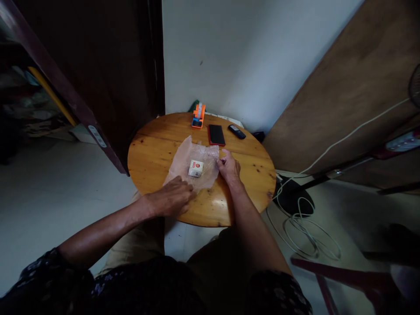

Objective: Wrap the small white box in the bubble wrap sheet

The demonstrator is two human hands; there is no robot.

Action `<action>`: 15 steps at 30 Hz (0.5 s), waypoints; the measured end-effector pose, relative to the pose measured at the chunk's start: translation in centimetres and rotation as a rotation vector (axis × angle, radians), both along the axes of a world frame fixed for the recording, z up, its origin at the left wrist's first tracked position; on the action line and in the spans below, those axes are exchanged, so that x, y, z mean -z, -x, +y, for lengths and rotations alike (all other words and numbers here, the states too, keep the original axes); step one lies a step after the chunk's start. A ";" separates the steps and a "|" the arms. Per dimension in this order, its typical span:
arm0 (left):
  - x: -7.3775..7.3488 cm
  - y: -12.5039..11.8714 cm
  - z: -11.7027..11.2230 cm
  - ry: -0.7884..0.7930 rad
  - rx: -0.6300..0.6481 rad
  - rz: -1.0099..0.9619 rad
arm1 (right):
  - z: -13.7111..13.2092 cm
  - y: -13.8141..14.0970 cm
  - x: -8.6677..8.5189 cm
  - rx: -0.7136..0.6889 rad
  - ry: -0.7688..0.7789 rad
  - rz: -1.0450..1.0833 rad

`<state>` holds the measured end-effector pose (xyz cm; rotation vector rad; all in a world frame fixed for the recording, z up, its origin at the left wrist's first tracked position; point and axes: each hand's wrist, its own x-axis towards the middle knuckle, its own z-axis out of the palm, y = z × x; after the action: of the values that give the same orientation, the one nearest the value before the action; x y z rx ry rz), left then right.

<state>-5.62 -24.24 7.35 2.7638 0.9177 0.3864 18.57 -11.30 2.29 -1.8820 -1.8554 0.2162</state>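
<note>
A sheet of clear bubble wrap (210, 168) lies spread on the round wooden table (147, 155). On its middle rests a small white box (196, 168) with red print. My left hand (177, 194) is at the sheet's near left edge, its fingers curled down onto the plastic; their tips are partly hidden. At the right edge, my right hand (229, 167) pinches the bubble wrap between thumb and bent fingers. Neither hand touches the box.
Behind the sheet stand an orange tape dispenser (198, 115), a red-edged black phone (216, 134) and a dark handset (236, 131). A white wall (229, 57) rises behind the table. Coiled pale cable (308, 236) lies on the floor at right, beside a black stand base (295, 199).
</note>
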 end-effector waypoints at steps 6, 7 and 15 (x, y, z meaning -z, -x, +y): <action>0.0 1.0 0.8 0.203 -0.146 -0.162 | -0.3 0.0 -0.2 0.003 0.001 -0.016; 0.1 1.0 1.7 0.201 -0.218 -0.229 | -0.4 0.0 -0.2 0.003 -0.003 -0.017; 3.6 -0.9 7.2 0.134 -0.425 -0.434 | -0.2 -0.3 0.1 -0.019 -0.028 -0.014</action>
<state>-4.74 -17.06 3.78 2.2150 1.3399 0.9098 18.84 -11.53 2.22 -1.8530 -1.8766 0.1827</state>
